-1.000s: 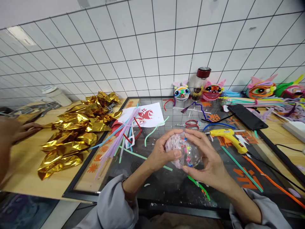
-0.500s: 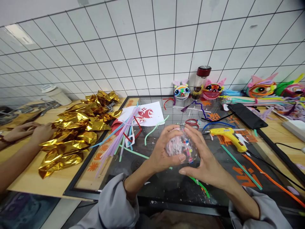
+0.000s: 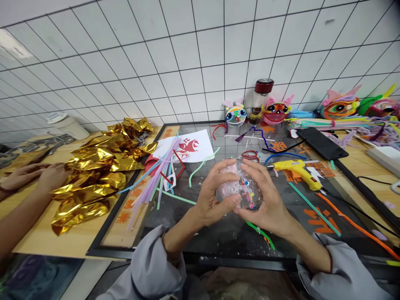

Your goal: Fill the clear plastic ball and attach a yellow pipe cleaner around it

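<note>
A clear round ball (image 3: pixel 240 187) with pale pink material and small coloured bits inside is held above the dark glass board (image 3: pixel 193 233). My left hand (image 3: pixel 215 193) wraps its left side, thumb across the front. My right hand (image 3: pixel 265 200) curves round its right side, with the thumb low at the front. Just behind the ball lie red-handled scissors (image 3: pixel 250 156). To the right of my right hand rests a yellow glue gun (image 3: pixel 298 173). Green pipe cleaner pieces (image 3: pixel 261 234) are below my hands on the board.
Gold foil (image 3: pixel 96 166) lies at left, beside another person's hands (image 3: pixel 53 177). Purple pipe cleaners (image 3: pixel 156 179) and a white paper with a red print (image 3: pixel 203 146) are behind left. At the back stand a bottle (image 3: pixel 259 102) and decorated balls (image 3: pixel 236 115); a phone (image 3: pixel 321 143) lies at right.
My right thumb and fingers have closed in against the ball, and the ball has turned slightly. The camera view has shifted a little.
</note>
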Available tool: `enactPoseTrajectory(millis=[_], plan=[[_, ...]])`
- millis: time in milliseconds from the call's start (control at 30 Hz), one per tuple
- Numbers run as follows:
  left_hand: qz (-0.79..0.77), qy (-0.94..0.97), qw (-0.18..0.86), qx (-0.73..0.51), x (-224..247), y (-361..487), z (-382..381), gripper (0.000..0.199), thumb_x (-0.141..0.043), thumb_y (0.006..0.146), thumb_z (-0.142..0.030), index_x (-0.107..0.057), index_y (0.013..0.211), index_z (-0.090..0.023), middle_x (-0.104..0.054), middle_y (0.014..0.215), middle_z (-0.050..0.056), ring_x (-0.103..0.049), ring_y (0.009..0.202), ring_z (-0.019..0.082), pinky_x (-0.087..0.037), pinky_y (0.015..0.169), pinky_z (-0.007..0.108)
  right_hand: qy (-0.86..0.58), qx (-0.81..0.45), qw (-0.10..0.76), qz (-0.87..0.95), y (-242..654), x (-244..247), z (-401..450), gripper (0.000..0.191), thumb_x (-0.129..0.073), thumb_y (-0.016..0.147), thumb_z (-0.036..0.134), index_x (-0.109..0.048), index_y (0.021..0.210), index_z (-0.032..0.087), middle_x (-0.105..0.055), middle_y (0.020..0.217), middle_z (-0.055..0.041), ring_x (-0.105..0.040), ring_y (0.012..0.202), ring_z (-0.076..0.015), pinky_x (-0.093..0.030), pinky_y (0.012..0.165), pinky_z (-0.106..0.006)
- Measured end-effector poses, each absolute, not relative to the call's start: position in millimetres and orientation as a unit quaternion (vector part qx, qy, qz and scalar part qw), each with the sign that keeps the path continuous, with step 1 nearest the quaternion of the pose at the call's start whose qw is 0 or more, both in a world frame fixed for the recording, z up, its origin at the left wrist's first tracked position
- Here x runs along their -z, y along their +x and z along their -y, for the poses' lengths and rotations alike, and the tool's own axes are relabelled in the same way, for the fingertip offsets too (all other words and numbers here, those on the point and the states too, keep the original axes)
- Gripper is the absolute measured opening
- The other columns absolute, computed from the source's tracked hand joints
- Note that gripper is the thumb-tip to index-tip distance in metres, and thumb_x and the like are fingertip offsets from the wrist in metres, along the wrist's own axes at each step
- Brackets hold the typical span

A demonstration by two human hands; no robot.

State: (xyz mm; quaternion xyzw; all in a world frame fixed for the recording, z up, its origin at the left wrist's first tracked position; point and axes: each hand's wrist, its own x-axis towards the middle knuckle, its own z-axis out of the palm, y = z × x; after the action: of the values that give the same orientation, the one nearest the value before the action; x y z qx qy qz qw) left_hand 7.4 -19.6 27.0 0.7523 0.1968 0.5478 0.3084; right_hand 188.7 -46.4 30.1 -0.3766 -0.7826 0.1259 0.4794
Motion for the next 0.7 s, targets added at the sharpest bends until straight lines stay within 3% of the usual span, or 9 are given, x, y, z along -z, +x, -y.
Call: enactPoseTrajectory(millis=[700], plan=[[-0.236,0.662,0.332,-0.629,-22.4,16.2,22.5,0.007,-0.071,0.086,-0.026,-0.070,0.093,-0.025,-0.069,0.122,0.007,-0.061,0.122,0.025,-0.043,0.109,0.050,-0.393,-0.127,0.466,0.782,180.4,-26.4,49.6,0.098,-0.084,0.072,0.038,-0.031,0.154,0.030,-0.043,0.148,-0.0154,-0.042,0.140,-0.0357,-0.044,0.113,-0.057]])
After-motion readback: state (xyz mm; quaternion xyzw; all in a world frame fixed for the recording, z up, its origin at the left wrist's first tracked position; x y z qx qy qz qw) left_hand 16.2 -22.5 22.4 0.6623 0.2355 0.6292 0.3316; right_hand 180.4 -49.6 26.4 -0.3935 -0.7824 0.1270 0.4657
